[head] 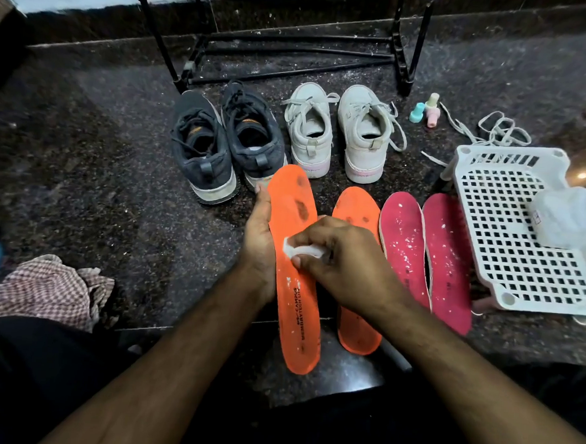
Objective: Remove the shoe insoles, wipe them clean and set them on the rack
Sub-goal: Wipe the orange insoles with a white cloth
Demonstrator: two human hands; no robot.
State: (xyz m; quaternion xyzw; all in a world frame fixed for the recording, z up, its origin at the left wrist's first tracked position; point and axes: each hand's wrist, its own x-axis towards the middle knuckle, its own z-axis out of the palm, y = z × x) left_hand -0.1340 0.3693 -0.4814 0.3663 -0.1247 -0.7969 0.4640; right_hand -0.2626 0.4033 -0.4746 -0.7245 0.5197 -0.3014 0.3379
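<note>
**Insole held up and wiped, three more on the floor**

Insole number one, the orange one (293, 256), is the only one off the floor in the head view. The left hand (258, 233) cups its left edge from behind, fingers curled round the rim with one fingertip showing just beside the toe end. The right hand (337, 255) lies across the middle of the insole, its fingers bent and pinching a small white wipe (302, 250) that presses on the orange face. Dark smudges sit on the insole just beyond the right fingertips, toward the toe; black printed lettering runs along the heel part, on the wrist side of those fingers.

Just right of the right hand's knuckles, a second orange insole (356, 280) lies flat on the dark speckled floor (116, 176), partly hidden under the right forearm. Farther right lie two pink insoles (423, 250) side by side, touching or nearly so, both flecked with white. Right of them a white perforated plastic tray (510, 231) sits tilted, with a pale crumpled packet (569, 218) on it.

Beyond the left fingertips stands a pair of dark sneakers (224, 142), and next to them, beyond both hands, a pair of white sneakers (341, 132), heels toward the person. Behind the shoes is a black metal rack (295, 47). Loose white laces (489, 127) and three small pastel bottles (425, 111) lie near the tray's far side. Well left of the left forearm lies a checked cloth (47, 289).
</note>
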